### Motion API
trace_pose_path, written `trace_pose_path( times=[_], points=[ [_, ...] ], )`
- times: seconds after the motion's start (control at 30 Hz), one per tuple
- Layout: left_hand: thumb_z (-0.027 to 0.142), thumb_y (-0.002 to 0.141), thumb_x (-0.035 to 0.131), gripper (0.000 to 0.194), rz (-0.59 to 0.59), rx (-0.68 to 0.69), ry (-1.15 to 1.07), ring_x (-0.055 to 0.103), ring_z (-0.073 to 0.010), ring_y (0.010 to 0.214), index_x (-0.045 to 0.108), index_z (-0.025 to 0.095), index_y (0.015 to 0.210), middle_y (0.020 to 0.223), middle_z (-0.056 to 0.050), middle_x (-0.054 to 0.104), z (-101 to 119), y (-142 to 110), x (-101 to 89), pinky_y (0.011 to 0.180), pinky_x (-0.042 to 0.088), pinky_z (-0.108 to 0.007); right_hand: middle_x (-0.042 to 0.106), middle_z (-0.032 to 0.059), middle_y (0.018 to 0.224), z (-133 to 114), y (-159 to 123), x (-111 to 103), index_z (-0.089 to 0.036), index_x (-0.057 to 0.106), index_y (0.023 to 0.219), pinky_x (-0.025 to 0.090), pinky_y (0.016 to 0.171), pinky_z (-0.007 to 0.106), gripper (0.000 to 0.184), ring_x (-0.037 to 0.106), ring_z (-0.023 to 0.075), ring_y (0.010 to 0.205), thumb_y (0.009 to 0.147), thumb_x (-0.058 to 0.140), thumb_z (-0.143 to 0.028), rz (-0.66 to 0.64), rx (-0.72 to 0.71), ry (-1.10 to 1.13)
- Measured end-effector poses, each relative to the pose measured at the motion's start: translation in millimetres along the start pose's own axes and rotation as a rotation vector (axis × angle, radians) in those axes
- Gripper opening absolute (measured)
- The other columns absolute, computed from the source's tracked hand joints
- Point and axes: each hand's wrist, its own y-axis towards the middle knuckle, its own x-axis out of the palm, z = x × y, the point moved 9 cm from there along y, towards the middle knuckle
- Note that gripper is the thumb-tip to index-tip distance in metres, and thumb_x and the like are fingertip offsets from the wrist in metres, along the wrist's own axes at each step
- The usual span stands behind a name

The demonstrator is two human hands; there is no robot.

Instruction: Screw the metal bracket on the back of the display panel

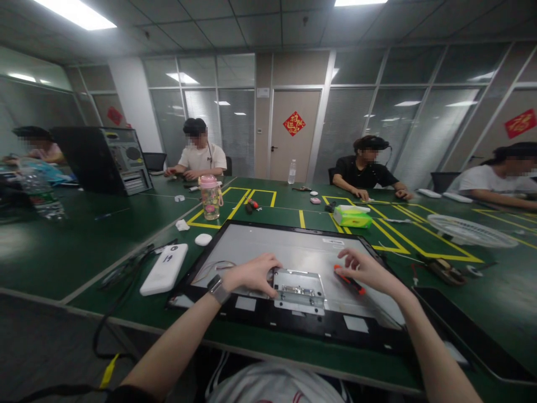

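Note:
A large flat display panel [268,240] with a black frame lies back-up in front of me. A silver metal bracket [300,288] sits on its lower middle. My left hand [254,274], with a watch on the wrist, grips the bracket's left edge, thumb toward me and fingers on the far side. Just right of the bracket, a red and black screwdriver [350,280] lies on the panel. My right hand [361,266] hovers over it, fingers apart and loosely curled; whether the thumb touches the handle is hard to tell.
On the green table [168,316] stand a white power bank [164,270], a pink-lidded bottle [210,198] and a green tissue pack [352,216]. A dark flat panel [465,330] lies at right. A computer tower [103,159] stands back left. Several people sit around the table.

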Motion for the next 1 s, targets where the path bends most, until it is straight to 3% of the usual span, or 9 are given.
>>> trace_pose_path(
  times=[0.03, 0.1, 0.23, 0.3, 0.4, 0.5, 0.6, 0.77, 1.0],
  points=[
    [0.036, 0.058, 0.078, 0.066, 0.0, 0.001, 0.001, 0.049, -0.0218, 0.104, 0.053, 0.019, 0.117, 0.108, -0.004, 0.05, 0.2, -0.3, 0.3, 0.09, 0.041, -0.029, 0.058, 0.001, 0.067, 9.3, -0.8, 10.2, -0.017, 0.058, 0.089, 0.041, 0.055, 0.027, 0.037, 0.054, 0.0165, 0.06, 0.062, 0.072, -0.038, -0.088, 0.042, -0.057],
    [0.035, 0.058, 0.077, 0.066, 0.003, 0.001, 0.005, 0.049, -0.0215, 0.105, 0.053, 0.019, 0.118, 0.109, -0.004, 0.049, 0.1, -0.5, 0.7, 0.091, 0.041, -0.029, 0.059, 0.0007, 0.064, 21.2, -3.0, 20.9, -0.017, 0.059, 0.083, 0.038, 0.053, 0.026, 0.026, 0.053, 0.0159, 0.059, 0.063, 0.07, -0.031, -0.139, 0.106, -0.154],
    [0.034, 0.059, 0.076, 0.065, 0.014, 0.003, 0.008, 0.049, -0.0211, 0.105, 0.052, 0.021, 0.118, 0.11, -0.004, 0.049, -1.1, -0.3, 1.3, 0.091, 0.041, -0.029, 0.058, 0.0017, 0.064, 1.4, -3.4, 18.2, -0.016, 0.057, 0.073, 0.038, 0.056, 0.026, 0.015, 0.051, 0.0153, 0.06, 0.074, 0.061, -0.031, -0.049, -0.001, -0.143],
    [0.034, 0.06, 0.076, 0.064, 0.014, 0.009, 0.007, 0.048, -0.0214, 0.105, 0.052, 0.021, 0.118, 0.109, -0.004, 0.049, -0.8, -0.2, 1.8, 0.091, 0.041, -0.029, 0.056, 0.0008, 0.064, -16.1, -3.5, 2.2, -0.017, 0.059, 0.081, 0.039, 0.055, 0.026, 0.023, 0.051, 0.0146, 0.059, 0.079, 0.058, -0.04, 0.064, -0.078, 0.039],
    [0.034, 0.06, 0.076, 0.064, 0.018, 0.012, 0.007, 0.048, -0.0218, 0.105, 0.052, 0.02, 0.117, 0.107, -0.004, 0.049, -0.5, -0.1, 1.5, 0.091, 0.041, -0.03, 0.06, 0.0021, 0.076, -27.7, -8.2, -30.6, -0.018, 0.058, 0.098, 0.046, 0.06, 0.028, 0.036, 0.057, 0.016, 0.067, 0.077, 0.062, -0.047, 0.322, -0.123, 0.497],
    [0.034, 0.059, 0.077, 0.065, 0.017, 0.008, 0.001, 0.048, -0.022, 0.104, 0.052, 0.019, 0.117, 0.107, -0.004, 0.049, -1.0, 0.0, 1.5, 0.09, 0.041, -0.03, 0.063, 0.0034, 0.082, -30.0, -11.4, -30.6, -0.021, 0.056, 0.098, 0.052, 0.066, 0.031, 0.035, 0.062, 0.0172, 0.074, 0.076, 0.066, -0.046, 0.388, -0.124, 0.904],
    [0.034, 0.059, 0.077, 0.066, 0.003, 0.006, -0.003, 0.047, -0.0223, 0.106, 0.051, 0.018, 0.118, 0.109, -0.005, 0.048, -1.6, 0.6, 2.6, 0.091, 0.041, -0.03, 0.067, 0.0054, 0.088, -36.4, -11.5, -8.0, -0.02, 0.055, 0.096, 0.055, 0.072, 0.034, 0.032, 0.065, 0.0176, 0.077, 0.076, 0.067, -0.043, 0.34, -0.115, 1.073],
    [0.036, 0.061, 0.076, 0.065, -0.022, 0.009, 0.013, 0.046, -0.0225, 0.106, 0.05, 0.017, 0.118, 0.11, -0.005, 0.048, -2.0, 2.2, 4.7, 0.093, 0.039, -0.03, 0.069, 0.0073, 0.092, -52.3, -9.9, 31.0, -0.02, 0.052, 0.098, 0.056, 0.073, 0.037, 0.033, 0.068, 0.0216, 0.081, 0.079, 0.064, -0.044, 0.195, -0.112, 1.051],
    [0.038, 0.061, 0.076, 0.067, -0.015, 0.026, 0.011, 0.045, -0.0227, 0.107, 0.05, 0.02, 0.12, 0.111, -0.005, 0.048, -4.5, 3.4, 6.1, 0.093, 0.039, -0.03, 0.068, 0.0068, 0.094, -60.9, -9.8, 44.2, -0.021, 0.05, 0.098, 0.056, 0.074, 0.038, 0.031, 0.069, 0.0219, 0.081, 0.081, 0.062, -0.043, 0.104, -0.138, 1.015]
  ],
)
